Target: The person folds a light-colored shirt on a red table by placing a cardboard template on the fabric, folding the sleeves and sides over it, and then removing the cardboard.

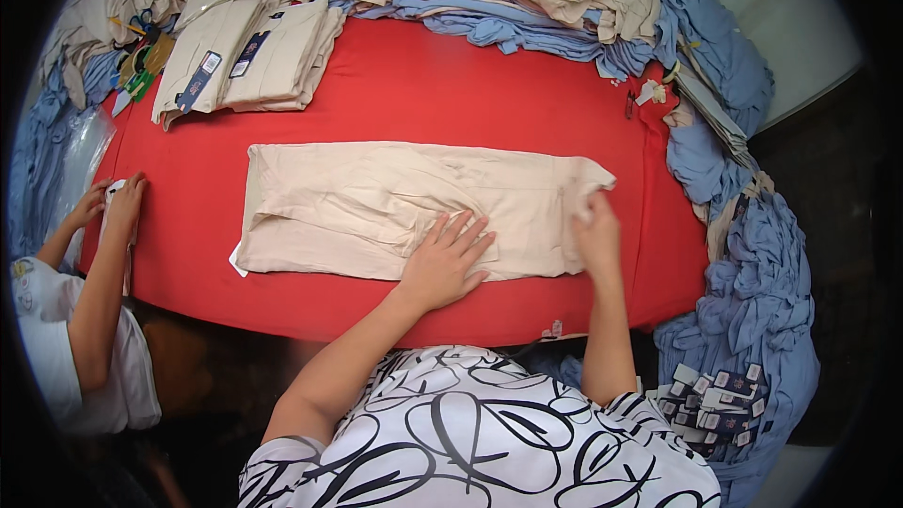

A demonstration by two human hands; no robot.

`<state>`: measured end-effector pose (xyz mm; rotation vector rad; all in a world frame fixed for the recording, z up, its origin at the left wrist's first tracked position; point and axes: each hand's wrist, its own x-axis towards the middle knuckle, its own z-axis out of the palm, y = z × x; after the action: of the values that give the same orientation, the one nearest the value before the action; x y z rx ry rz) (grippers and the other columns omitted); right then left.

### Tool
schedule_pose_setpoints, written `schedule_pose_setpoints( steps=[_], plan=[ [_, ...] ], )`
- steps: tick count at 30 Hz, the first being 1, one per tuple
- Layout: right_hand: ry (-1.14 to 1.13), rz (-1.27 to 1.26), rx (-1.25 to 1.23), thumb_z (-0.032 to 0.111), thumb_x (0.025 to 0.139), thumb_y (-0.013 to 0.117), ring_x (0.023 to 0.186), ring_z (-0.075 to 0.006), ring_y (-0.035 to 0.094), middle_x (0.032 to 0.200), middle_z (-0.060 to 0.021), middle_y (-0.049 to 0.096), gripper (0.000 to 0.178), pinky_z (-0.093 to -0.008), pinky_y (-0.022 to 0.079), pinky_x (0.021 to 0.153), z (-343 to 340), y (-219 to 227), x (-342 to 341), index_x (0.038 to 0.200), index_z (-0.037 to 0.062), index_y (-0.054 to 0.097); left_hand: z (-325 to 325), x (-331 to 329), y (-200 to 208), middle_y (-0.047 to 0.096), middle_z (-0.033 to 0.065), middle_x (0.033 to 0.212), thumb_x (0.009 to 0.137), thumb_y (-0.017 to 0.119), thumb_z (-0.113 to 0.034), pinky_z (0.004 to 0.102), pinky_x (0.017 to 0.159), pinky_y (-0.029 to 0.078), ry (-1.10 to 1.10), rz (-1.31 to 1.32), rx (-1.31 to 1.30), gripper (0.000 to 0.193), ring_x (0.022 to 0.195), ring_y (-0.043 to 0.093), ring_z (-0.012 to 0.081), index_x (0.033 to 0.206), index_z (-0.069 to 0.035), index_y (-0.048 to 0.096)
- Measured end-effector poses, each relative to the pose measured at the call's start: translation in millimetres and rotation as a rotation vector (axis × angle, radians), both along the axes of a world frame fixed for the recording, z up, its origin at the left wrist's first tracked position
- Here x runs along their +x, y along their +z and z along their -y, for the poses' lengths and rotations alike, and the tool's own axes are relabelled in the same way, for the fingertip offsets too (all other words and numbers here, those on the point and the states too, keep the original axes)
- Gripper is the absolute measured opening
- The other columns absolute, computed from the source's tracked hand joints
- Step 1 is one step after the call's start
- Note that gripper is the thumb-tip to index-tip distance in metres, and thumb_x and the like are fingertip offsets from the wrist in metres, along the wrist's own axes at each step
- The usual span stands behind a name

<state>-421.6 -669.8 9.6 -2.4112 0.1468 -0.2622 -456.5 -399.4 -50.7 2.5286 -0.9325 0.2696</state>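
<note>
The red table (395, 94) fills the centre of the frame, its far and right edges banked with heaped garments. A beige folded garment (376, 207) lies flat across the middle of the table, long side running left to right, with a white slip (235, 261) showing under its lower left corner.

The left hand (444, 261) rests palm down on the lower middle of the beige folded garment, fingers extended and spread, gripping nothing. The right hand (596, 237) sits at the garment's right end, fingers curled onto the fabric edge; whether it pinches the cloth cannot be told.

Upper left of the frame: a stack of folded beige garments (273, 66) carrying dark hang tags (199, 77). Upper centre: mixed beige and blue piles (508, 0). Right side: blue garments (752, 282) draped down the table edge, with a cluster of loose tags (715, 404) on them at lower right.

Left edge of the frame: a second person in a white top, with both hands (113, 202) on the table's left rim, touching a small white item that is too small to identify
</note>
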Motion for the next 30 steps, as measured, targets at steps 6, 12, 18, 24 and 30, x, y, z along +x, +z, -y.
schedule_pose_setpoints(
  steps=[6,12,18,24,30],
  plan=[
    [0.536,-0.14,-0.015,0.023,0.09,0.067,0.097,-0.0304,0.063,0.143,-0.0187,0.04,0.049,-0.039,0.054,0.087,-69,-21,-25,0.131,0.0017,0.051,2,2,5,0.056,0.0122,0.134,0.085,0.066,-0.035,0.0508,0.113,0.03,0.028,-0.037,-0.099,0.043,0.135,0.042,0.0314,0.117,-0.007,0.064],
    [0.127,-0.052,0.032,0.023,0.093,0.059,0.095,-0.029,0.061,0.111,-0.021,0.057,0.04,-0.0384,0.049,0.084,6,-34,-3,0.125,0.0002,0.056,24,-9,29,0.06,0.014,0.112,0.082,0.069,-0.016,0.0427,0.088,0.047,0.317,-0.086,-0.325,0.029,0.104,0.057,0.0323,0.107,-0.004,0.063],
    [0.197,-0.286,0.14,0.028,0.088,0.067,0.079,-0.0324,0.065,0.084,-0.0166,0.066,0.043,-0.0404,0.05,0.072,11,-47,11,0.115,-0.004,0.057,64,13,29,0.059,0.014,0.104,0.081,0.07,-0.017,0.0388,0.078,0.05,0.467,-0.077,-0.158,0.035,0.094,0.059,0.0312,0.112,-0.004,0.059],
    [0.19,-0.241,0.174,0.029,0.088,0.069,0.068,-0.0218,0.064,0.075,-0.0127,0.065,0.042,-0.0372,0.05,0.063,6,-49,14,0.109,-0.0061,0.058,73,17,38,0.053,0.0191,0.117,0.08,0.067,-0.009,0.0447,0.078,0.052,0.385,-0.057,-0.302,0.043,0.095,0.06,0.0384,0.12,-0.002,0.053],
    [0.099,-0.399,0.507,0.026,0.088,0.069,0.064,-0.0136,0.061,0.073,-0.0074,0.062,0.036,-0.0301,0.048,0.055,-3,-34,18,0.104,-0.0051,0.06,32,25,33,0.049,0.0207,0.125,0.08,0.066,-0.005,0.0477,0.078,0.053,0.571,-0.25,-0.222,0.047,0.094,0.062,0.0423,0.124,0.001,0.051]
  ],
)
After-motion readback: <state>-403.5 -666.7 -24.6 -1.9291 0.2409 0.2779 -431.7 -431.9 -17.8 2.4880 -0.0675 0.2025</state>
